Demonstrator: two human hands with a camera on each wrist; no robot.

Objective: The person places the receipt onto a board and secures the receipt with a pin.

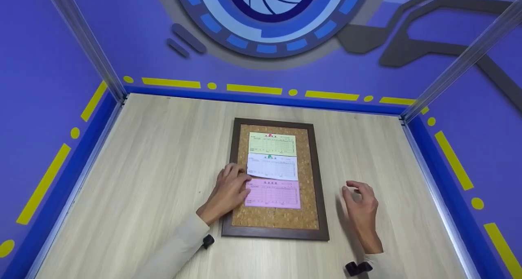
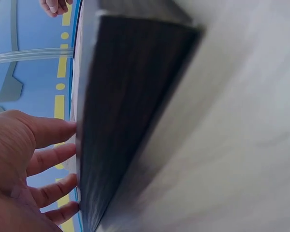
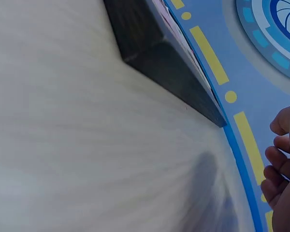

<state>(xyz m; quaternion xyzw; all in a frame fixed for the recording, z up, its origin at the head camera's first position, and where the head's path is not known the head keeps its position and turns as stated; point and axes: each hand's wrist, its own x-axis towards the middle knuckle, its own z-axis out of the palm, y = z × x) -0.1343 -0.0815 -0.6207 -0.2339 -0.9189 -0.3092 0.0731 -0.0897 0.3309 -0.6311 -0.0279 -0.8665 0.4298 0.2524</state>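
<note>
Your left hand presses flat the thin, limp pink paper slip on the rigid dark-framed corkboard; right hand relaxed, empty; lift slip by an edge.

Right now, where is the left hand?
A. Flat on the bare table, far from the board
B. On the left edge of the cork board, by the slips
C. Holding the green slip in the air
B: the left hand rests on the cork board's left edge, fingers at the pink slip.

Bare table around cork board
</note>
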